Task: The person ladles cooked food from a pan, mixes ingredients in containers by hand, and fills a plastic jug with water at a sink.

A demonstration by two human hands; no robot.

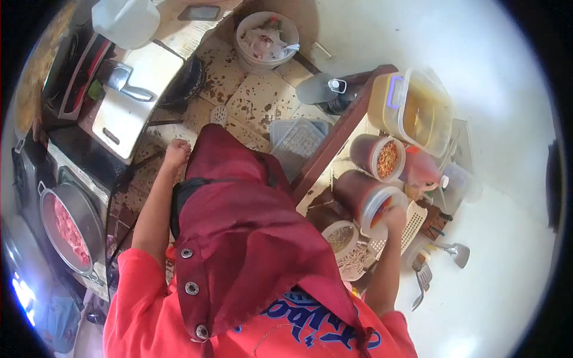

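Near white rectangular plastic cutting board (119,119) at left, holds left hand (176,154) with fingers curled narrow; at right, by tall round plastic container of reddish contents (356,191), holds right hand (394,219) at rim; cannot tell finger spread.

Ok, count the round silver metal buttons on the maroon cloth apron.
3: upper button, middle button and lower button, as pictured, along the left edge of the maroon cloth apron. Folds may hide more.
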